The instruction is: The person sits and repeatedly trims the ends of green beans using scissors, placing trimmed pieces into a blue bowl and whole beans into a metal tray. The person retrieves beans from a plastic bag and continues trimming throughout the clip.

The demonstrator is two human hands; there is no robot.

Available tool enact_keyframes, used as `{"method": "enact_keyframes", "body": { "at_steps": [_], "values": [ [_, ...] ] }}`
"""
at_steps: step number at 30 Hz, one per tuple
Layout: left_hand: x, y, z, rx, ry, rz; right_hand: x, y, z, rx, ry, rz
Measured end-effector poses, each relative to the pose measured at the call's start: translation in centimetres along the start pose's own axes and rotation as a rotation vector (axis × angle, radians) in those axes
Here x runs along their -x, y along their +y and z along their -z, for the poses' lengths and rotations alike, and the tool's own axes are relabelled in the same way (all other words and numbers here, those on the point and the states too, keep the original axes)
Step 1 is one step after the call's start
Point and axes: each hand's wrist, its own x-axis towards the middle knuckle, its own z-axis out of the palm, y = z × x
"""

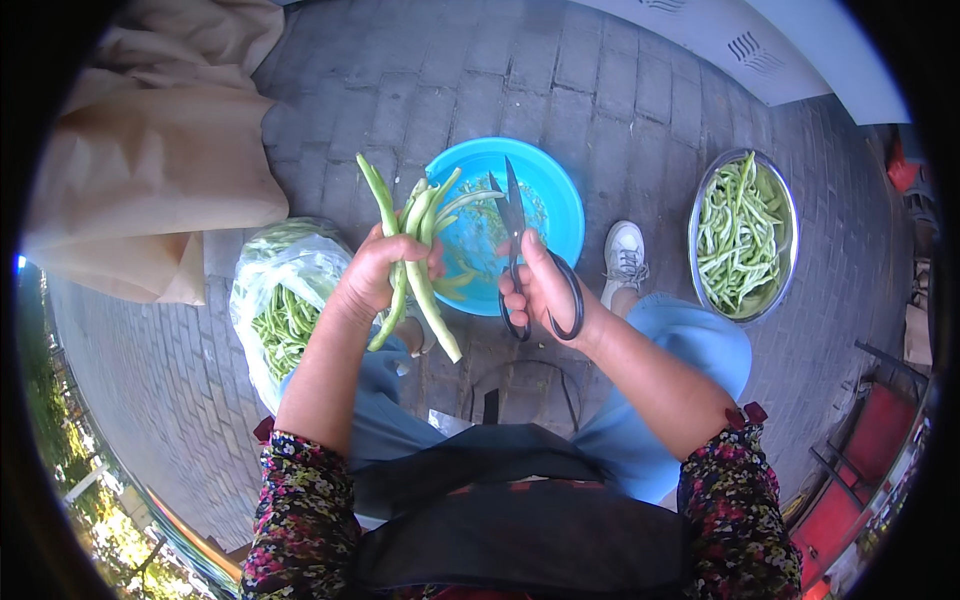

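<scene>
My left hand (386, 262) is closed around a small bunch of green beans (424, 217), whose ends stick out above and below the fist. In my right hand (547, 281) is a pair of black-handled scissors (511, 202), with the thumb and fingers through the loops and the blades a little apart, pointing away from me. One bean of the bunch reaches towards the blades; whether it touches them I cannot tell. Behind both hands a blue plastic basin (574, 217) sits on the ground, with small green trimmings and a few bean pieces inside.
To the left, a clear plastic bag (251, 330) holds many beans. An oval metal bowl (796, 247) of beans stands at right, beyond my shoe (625, 251). Brown sheeting (172, 165) hangs at upper left. A white cabinet (750, 52) stands at upper right, red-seated chairs (832, 517) at lower right.
</scene>
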Motion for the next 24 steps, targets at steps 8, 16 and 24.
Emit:
{"method": "enact_keyframes", "body": {
  "at_steps": [8, 16, 24],
  "values": [
    [-0.7, -0.5, 0.3, -0.020, 0.020, 0.038, 1.0, 0.1, 0.3, 0.053, 0.090, -0.077],
    [-1.3, -0.5, 0.1, 0.195, 0.090, 0.077, 1.4, 2.3, 0.0, 0.561, 0.015, 0.367],
    [-1.9, -1.0, -0.6, 0.291, 0.072, 0.208, 0.6, 2.7, 0.0, 0.600, 0.093, 0.397]
  ]
}}
